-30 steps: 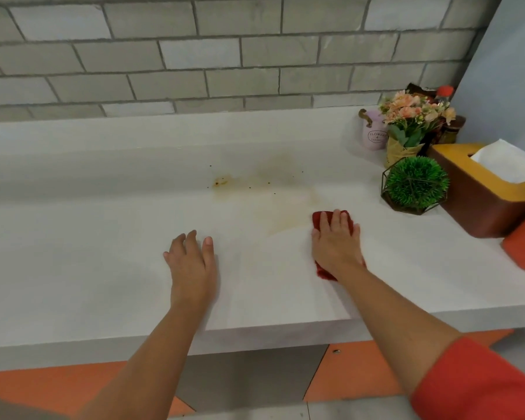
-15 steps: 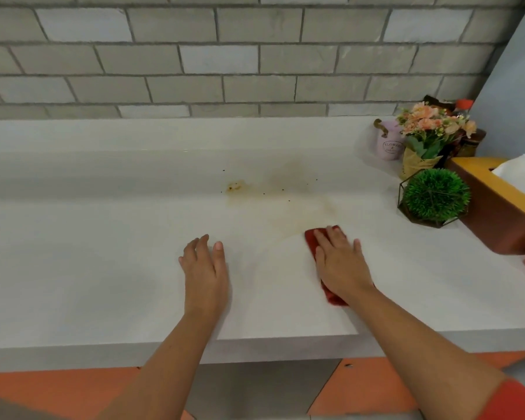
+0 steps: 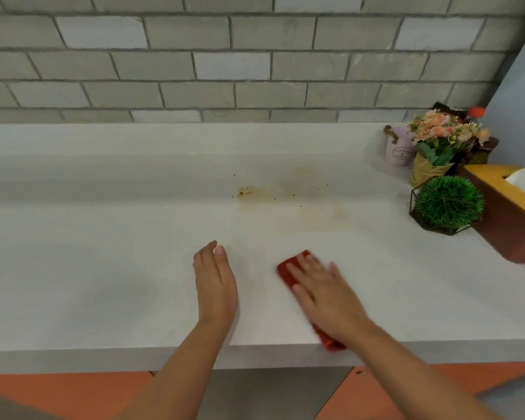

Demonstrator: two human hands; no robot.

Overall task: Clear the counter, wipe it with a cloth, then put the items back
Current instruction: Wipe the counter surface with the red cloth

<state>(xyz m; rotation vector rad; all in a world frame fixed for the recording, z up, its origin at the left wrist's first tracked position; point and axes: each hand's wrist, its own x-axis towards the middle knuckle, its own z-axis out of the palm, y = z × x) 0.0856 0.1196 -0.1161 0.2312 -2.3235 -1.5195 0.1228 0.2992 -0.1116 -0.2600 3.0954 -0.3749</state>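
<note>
Presently, every place was reckoned from the stain (image 3: 246,191) on the counter (image 3: 103,268).

- Left hand (image 3: 215,283), one: below and left of the stain, fingers straight and together, gripping nothing. Whether it bore weight could not be told.
- Cloth (image 3: 286,269), one, red: below and right of the stain and well short of it, with its near end at the counter's front edge.
- Right hand (image 3: 325,295), one: flat on the cloth, fingers straight and spread, pressing rather than clutching.
- Stain, one orange patch: a paler smear lay to its right, with several dark specks about; none of it was yet wiped off.
- Far right of the stain: pot (image 3: 399,151), one; bouquet (image 3: 443,137), one; plant (image 3: 447,204), one; box (image 3: 503,213), one.

Judgement: wiping was the step in hand. Done well, the flat palm would carry the cloth up over the stain in firm, overlapping strokes. Those strokes would draw the specks toward the front edge and away from the pot.
</note>
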